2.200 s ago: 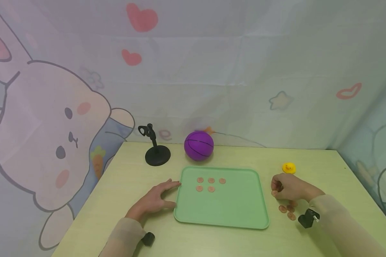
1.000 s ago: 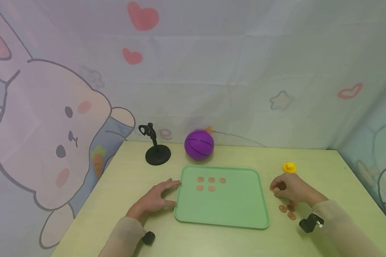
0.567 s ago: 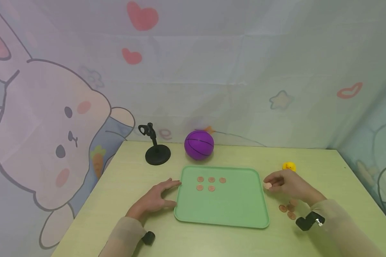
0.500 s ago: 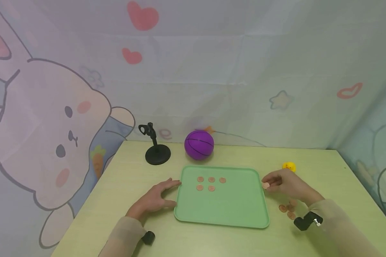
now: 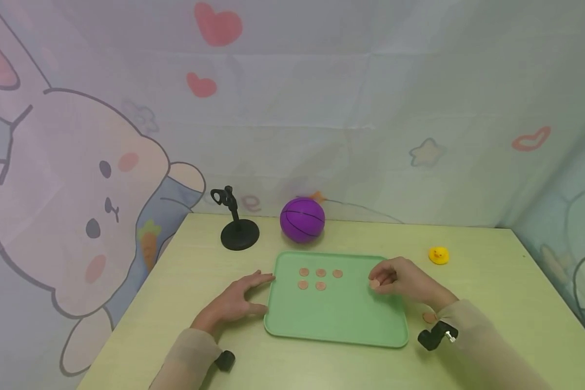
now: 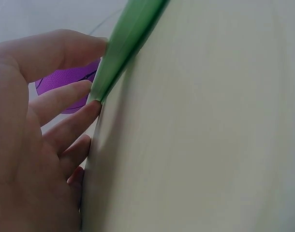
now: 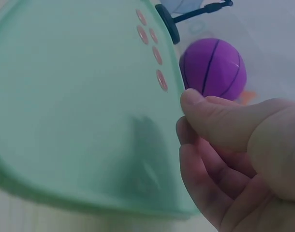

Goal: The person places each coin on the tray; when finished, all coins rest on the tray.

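Observation:
In the head view, a green tray [image 5: 336, 322] lies on the table. Several copper-coloured coins sit at its upper left, three in a back row with one coin [image 5: 337, 273] at that row's right end, and two in front. My left hand [image 5: 231, 303] is beside the tray's left side, fingertips touching its rim [image 6: 106, 72] in the left wrist view. Over the tray's right part, my right hand [image 5: 404, 281] pinches another coin [image 5: 374, 284] between thumb and fingers. The right wrist view does not clearly show that held coin; the right hand [image 7: 234, 150] is above the tray there.
A loose coin [image 5: 429, 318] lies right of the tray, partly behind the right wrist. A yellow rubber duck [image 5: 439, 255] stands at the back right. Behind the tray are a purple ball [image 5: 302, 220] and a black stand [image 5: 239, 235]. A patterned cloth hangs behind the table.
My right hand has picked up a coin from the table's right side and carried it left over the tray. My left hand and the coins in the tray have stayed put.

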Demonstrator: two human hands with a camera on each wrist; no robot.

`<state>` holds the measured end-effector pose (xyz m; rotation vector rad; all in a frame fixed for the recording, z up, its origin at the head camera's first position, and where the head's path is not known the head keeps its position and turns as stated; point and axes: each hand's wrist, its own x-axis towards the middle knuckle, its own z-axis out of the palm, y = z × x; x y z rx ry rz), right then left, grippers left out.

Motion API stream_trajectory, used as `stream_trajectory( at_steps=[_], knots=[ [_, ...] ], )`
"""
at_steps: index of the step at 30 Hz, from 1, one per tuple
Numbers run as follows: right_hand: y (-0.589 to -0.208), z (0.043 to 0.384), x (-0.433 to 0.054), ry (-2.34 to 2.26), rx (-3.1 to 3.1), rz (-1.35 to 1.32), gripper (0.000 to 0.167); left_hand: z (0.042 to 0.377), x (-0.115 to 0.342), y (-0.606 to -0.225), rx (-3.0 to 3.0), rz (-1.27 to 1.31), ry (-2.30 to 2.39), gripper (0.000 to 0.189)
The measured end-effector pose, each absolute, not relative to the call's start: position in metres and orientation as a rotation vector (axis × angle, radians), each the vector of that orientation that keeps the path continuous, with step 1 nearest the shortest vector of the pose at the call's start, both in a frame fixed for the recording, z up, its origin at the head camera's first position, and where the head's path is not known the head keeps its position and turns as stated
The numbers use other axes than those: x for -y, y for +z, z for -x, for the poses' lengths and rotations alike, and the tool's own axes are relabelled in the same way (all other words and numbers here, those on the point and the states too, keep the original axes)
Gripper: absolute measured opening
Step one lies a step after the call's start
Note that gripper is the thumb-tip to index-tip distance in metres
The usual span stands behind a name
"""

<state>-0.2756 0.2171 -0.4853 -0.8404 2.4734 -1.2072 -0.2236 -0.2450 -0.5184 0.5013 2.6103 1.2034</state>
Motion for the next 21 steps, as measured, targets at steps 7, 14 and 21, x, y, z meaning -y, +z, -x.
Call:
stream_trajectory(
  at_steps=[7,14,21],
  knots=[
    [-0.49,0.273,-0.188,-1.186,-2.461,0.904,0.019,0.224,0.246,-0.519,-2.616,-0.542,1.191,0.077],
    [-0.498,0.274,-0.168,-1.093,-2.528,0.986,0.012,0.225,0.246,-0.519,-2.617,-0.544,1.195,0.076],
    [-0.501,0.273,-0.159,-1.09,-2.557,1.002,0.012,0.224,0.245,-0.519,-2.626,-0.533,1.175,0.076]
  ],
)
